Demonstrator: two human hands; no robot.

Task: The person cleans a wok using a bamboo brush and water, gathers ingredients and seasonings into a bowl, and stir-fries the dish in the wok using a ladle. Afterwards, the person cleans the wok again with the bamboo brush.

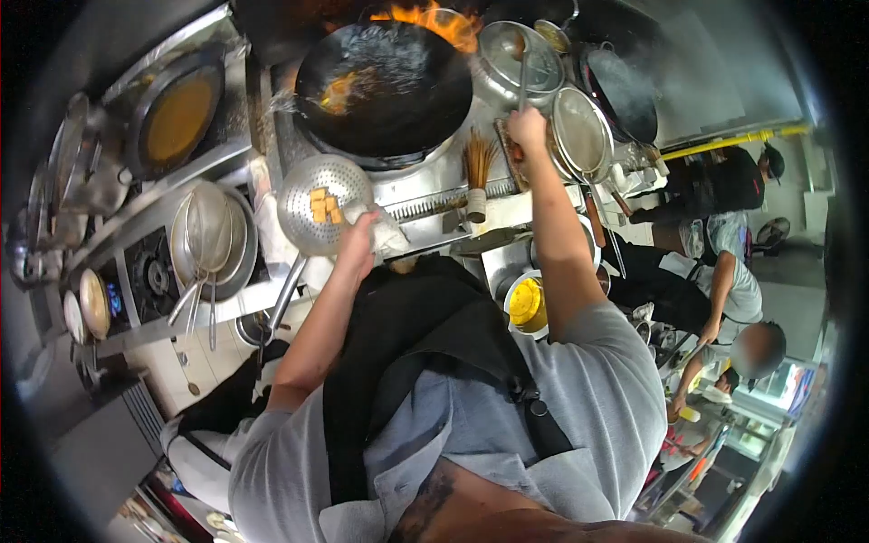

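Note:
My right hand (529, 132) is closed around the handle of a ladle (523, 77), whose bowl end reaches into a metal pot of liquid (543, 56). My left hand (358, 242) is closed on a white cloth (389, 235), close to the front of the stove. Beside it lies a perforated skimmer (303, 217) holding several golden-brown cubes (324, 205); its handle slants toward the lower left, apart from my fingers. Ahead of both hands sits a large black wok (407, 118), with a little shiny orange-yellow food or liquid inside. Flames (434, 18) rise behind its far rim.
A bamboo brush (478, 172) stands between my hands. Round strainers (581, 134) lie right of the ladle; another strainer (208, 231) rests at left. A pan of brown liquid (181, 118) is far left. A yellow-filled container (525, 300) sits under my right arm. Co-workers (738, 290) stand at right.

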